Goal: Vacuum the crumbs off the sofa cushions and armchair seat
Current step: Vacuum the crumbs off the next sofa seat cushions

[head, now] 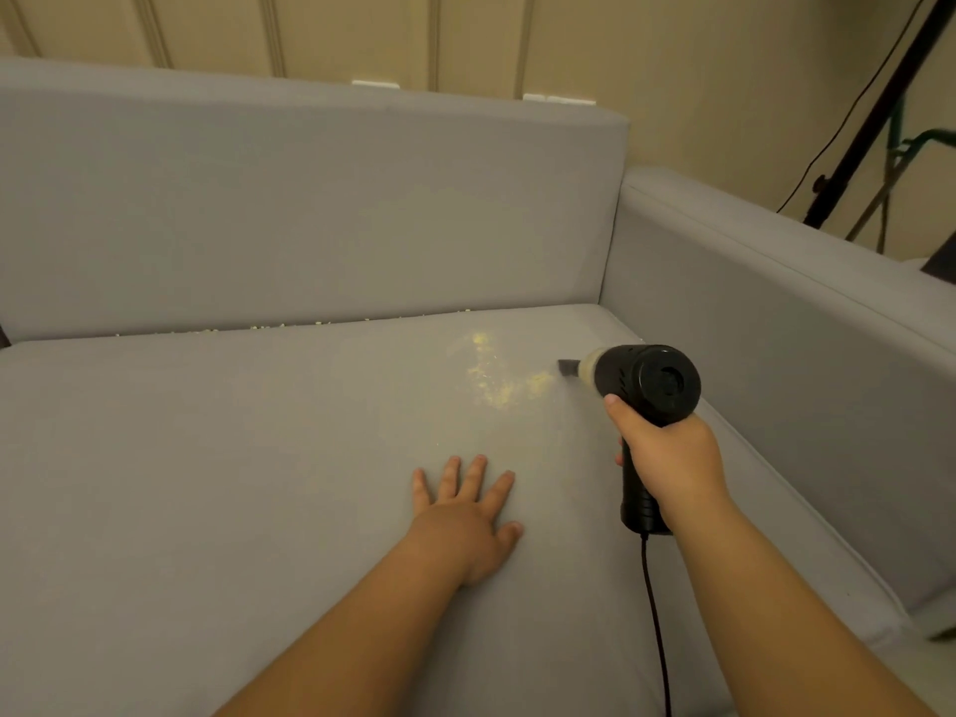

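I'm early in the job, by my reading: a yellowish patch of crumbs (pixel 494 375) lies on the sofa seat cushion (pixel 233 458), just at 9 o'clock of the nozzle, and more crumbs line the back crease (pixel 258 327). My right hand (pixel 667 452) has its grip clenched around the handheld vacuum (pixel 641 385); my left hand (pixel 465 514) rests flat, grip released. The cord (pixel 654 613) trails toward 6 o'clock; no armchair in view.
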